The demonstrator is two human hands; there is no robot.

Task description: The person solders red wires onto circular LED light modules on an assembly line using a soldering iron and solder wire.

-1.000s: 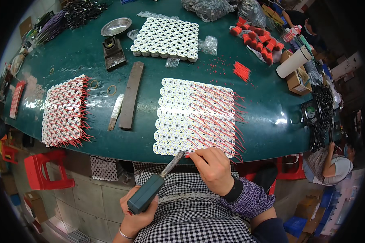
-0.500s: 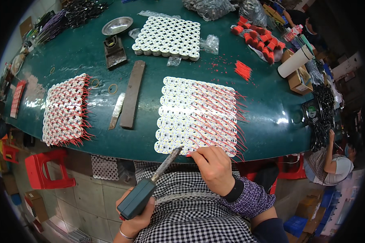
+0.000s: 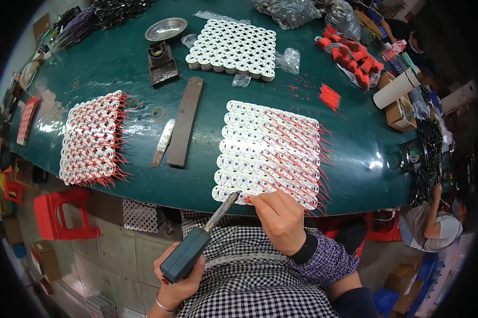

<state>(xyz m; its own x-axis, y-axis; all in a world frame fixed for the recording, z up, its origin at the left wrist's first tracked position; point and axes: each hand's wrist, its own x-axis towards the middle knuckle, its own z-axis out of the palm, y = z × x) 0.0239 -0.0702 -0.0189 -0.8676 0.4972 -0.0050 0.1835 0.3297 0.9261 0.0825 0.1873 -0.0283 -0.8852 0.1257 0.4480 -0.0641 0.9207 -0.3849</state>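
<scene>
My left hand (image 3: 181,282) is wrapped round the dark green handle of a soldering iron (image 3: 187,254). Its blackened tip points up and away, at the near edge of a panel of round white circuit boards (image 3: 238,153). Beside that tip, my right hand (image 3: 279,221) pinches a short red wire (image 3: 247,200) between thumb and forefinger. Whether the tip touches a board I cannot tell. Rows of red wires (image 3: 297,159) slant across the panel's right part, while the left columns are bare of wire.
Left on the green table (image 3: 196,185) lies a wired panel (image 3: 90,140). Nearer stand a metal bar (image 3: 186,122), a blade (image 3: 163,143), an iron stand (image 3: 162,66) and a metal dish (image 3: 166,29). Stacked boards (image 3: 233,47), cut red wires (image 3: 329,97) and a white tumbler (image 3: 397,89) sit beyond.
The whole table scene has shifted slightly right in the picture. My hands keep nearly the same pose, with the iron's tip and the pinched wire still close together at the panel's near edge.
</scene>
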